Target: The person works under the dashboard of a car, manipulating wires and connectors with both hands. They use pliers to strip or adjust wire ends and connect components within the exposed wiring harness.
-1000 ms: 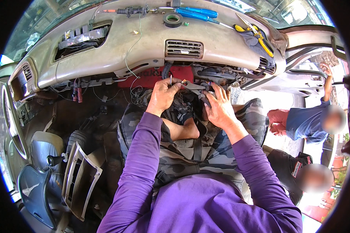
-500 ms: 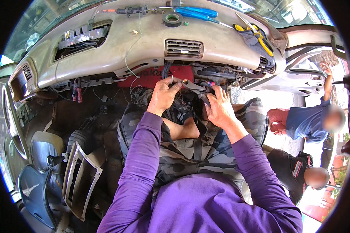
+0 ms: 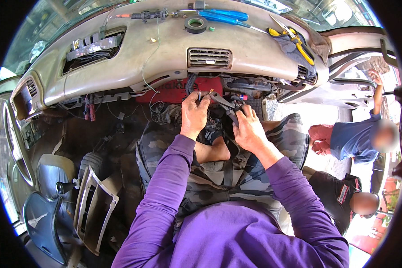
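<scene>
In front of the dashboard my left hand is closed, thumb against forefinger. It pinches something thin, mostly hidden by the fingers; a copper-coloured tip like a bared wire end shows beside the thumb. My right hand is wrapped round the handles of grey metal pliers. Their jaws point up and left, close to the left fingertips and that tip. Behind both hands lies a red panel or case under the dashboard. Loose wiring hangs below the hands.
On the dashboard lie black tape, blue-handled screwdrivers, yellow-handled pliers and a thin green wire. A loose trim frame stands at left. Two people, one in a blue shirt, are outside the open door.
My left hand has shifted slightly right, its forearm swinging with it. The pliers in my right hand have moved slightly left and down, still close to the left fingertips.
</scene>
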Action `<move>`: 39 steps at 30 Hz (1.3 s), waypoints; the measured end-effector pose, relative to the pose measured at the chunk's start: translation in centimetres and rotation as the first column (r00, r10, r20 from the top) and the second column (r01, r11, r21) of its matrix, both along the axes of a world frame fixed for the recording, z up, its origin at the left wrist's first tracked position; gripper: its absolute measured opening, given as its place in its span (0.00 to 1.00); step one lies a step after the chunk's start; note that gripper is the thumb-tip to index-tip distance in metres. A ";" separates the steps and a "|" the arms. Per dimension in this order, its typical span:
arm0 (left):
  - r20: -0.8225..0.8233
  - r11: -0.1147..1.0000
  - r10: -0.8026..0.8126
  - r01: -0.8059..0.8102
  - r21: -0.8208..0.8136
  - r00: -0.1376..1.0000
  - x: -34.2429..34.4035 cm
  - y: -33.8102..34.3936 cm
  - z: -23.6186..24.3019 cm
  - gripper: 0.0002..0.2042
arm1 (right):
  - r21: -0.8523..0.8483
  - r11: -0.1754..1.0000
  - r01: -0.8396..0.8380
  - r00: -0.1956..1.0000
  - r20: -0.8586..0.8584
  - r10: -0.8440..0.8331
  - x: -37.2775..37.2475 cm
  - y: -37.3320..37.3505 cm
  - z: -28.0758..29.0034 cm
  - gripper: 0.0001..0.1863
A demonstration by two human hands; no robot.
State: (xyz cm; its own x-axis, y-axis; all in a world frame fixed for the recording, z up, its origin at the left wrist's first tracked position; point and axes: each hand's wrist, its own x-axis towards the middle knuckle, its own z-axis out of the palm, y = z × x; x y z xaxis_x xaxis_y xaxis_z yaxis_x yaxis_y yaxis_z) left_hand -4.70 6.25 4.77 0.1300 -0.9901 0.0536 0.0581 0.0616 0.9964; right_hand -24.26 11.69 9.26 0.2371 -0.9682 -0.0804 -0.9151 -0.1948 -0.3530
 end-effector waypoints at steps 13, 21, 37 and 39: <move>0.052 0.996 -0.062 0.059 0.065 0.997 0.6 0.2 0.8 0.08 | -0.137 0.987 -0.081 0.996 -0.043 0.076 -0.7 0.2 -0.3 0.20; -0.025 0.997 -0.074 0.075 0.031 0.997 0.7 -0.1 -0.3 0.08 | -0.111 0.991 -0.069 0.997 -0.049 0.064 -0.7 0.0 0.0 0.18; 0.058 0.998 0.042 -0.044 0.035 0.997 -0.4 0.4 0.7 0.07 | -0.027 0.999 -0.045 0.997 -0.057 0.044 0.0 0.4 0.6 0.27; 0.008 0.999 0.020 -0.021 0.033 1.000 -0.4 0.4 0.6 0.07 | 0.068 0.998 -0.007 0.996 -0.092 0.014 0.3 0.2 1.4 0.26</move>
State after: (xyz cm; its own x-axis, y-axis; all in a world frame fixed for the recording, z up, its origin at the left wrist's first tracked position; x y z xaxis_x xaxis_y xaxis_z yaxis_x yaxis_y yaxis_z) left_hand -5.07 6.65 5.40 0.1500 -0.9885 0.0215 0.0496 0.0292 0.9983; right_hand -23.94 11.88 10.62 0.2358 -0.9573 -0.1672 -0.9425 -0.1833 -0.2795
